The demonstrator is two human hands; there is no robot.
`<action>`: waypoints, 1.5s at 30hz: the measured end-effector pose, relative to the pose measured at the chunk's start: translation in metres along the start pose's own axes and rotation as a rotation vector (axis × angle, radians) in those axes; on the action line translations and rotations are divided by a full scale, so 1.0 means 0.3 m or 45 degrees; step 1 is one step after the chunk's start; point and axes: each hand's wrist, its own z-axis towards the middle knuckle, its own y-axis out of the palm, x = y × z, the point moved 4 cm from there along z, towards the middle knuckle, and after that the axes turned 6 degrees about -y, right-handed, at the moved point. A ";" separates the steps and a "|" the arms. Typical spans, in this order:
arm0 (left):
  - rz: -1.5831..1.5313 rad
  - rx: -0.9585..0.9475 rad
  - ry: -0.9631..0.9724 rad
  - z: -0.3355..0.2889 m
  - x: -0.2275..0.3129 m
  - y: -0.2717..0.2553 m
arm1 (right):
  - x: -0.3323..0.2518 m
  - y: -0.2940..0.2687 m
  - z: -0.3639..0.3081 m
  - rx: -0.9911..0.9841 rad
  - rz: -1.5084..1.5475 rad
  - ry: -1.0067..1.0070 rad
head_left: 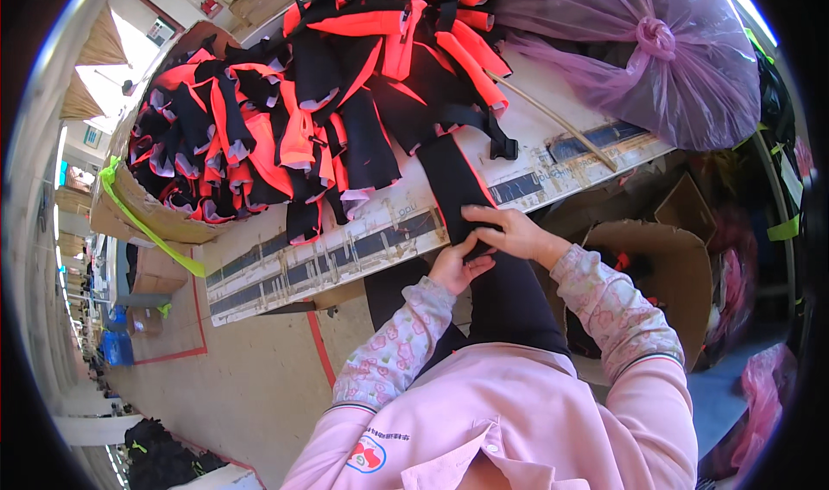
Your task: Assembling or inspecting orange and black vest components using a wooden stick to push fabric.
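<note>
A wide black fabric strip (453, 183) with a coral-orange edge hangs over the front of the worktable toward me. My left hand (462, 267) pinches its near end from below, with the fingers curled. Just above it, my right hand (511, 233) presses its thumb and fingers on the same end, closed on the fabric. The strip's far end lies by a heap of black and coral-orange fabric pieces (259, 145). A black plastic buckle (503, 149) on a strap sits to the right of the strip. The underside of the held end is hidden.
The worn white worktable (406, 248) has a taped front edge. A thin wooden stick (561, 120) lies on it, beside a knotted purple plastic bag (691, 67) at the far right. An open cardboard box (673, 257) stands below right. A yellow-green strap (142, 214) hangs at the left.
</note>
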 end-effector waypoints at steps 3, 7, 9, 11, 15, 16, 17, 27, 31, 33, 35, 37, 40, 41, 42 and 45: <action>0.001 0.105 0.097 0.027 -0.035 0.007 | 0.009 0.041 0.036 -0.059 -0.601 -0.111; 0.124 0.281 0.238 0.041 -0.029 0.002 | 0.033 0.116 0.126 -0.030 -1.256 -0.372; 0.270 0.329 0.288 0.055 -0.033 -0.003 | 0.053 0.107 0.202 -0.025 -1.377 -0.322; 0.287 0.353 0.292 0.059 -0.033 0.008 | 0.099 0.082 0.337 0.045 -1.303 -0.231; 0.326 0.382 0.431 0.033 -0.034 0.020 | 0.160 0.052 0.470 0.146 -1.119 -0.105; 0.350 0.401 0.394 0.042 -0.043 -0.006 | 0.172 0.049 0.491 0.124 -1.032 -0.063; 0.379 0.404 0.348 0.059 -0.051 -0.005 | 0.194 0.033 0.494 0.150 -1.066 -0.088; -0.038 0.237 0.087 0.021 -0.056 -0.025 | -0.049 0.106 -0.136 -0.067 -1.293 -0.249; -0.054 0.008 -0.040 0.009 -0.091 0.036 | -0.109 0.074 -0.204 0.158 -1.290 -0.235; 0.162 -0.008 0.122 -0.063 -0.080 0.190 | -0.103 0.002 -0.203 0.627 -1.038 -0.357; 0.192 -0.385 0.119 -0.113 -0.036 0.264 | -0.058 -0.073 -0.215 0.823 -0.695 -0.138; 0.393 -0.594 0.275 -0.185 0.024 0.331 | 0.010 -0.127 -0.240 1.113 0.325 -0.053; 0.203 -0.366 0.460 -0.150 0.148 0.248 | -0.036 -0.134 -0.272 1.042 1.180 0.033; 0.042 -0.462 0.509 -0.166 0.179 0.281 | -0.061 -0.111 -0.282 1.003 1.334 0.052; 0.018 -0.453 0.540 -0.173 0.210 0.306 | -0.043 -0.079 -0.295 0.966 1.371 0.102; -0.047 -0.566 0.771 -0.216 0.250 0.407 | 0.047 0.022 -0.370 0.900 1.405 0.277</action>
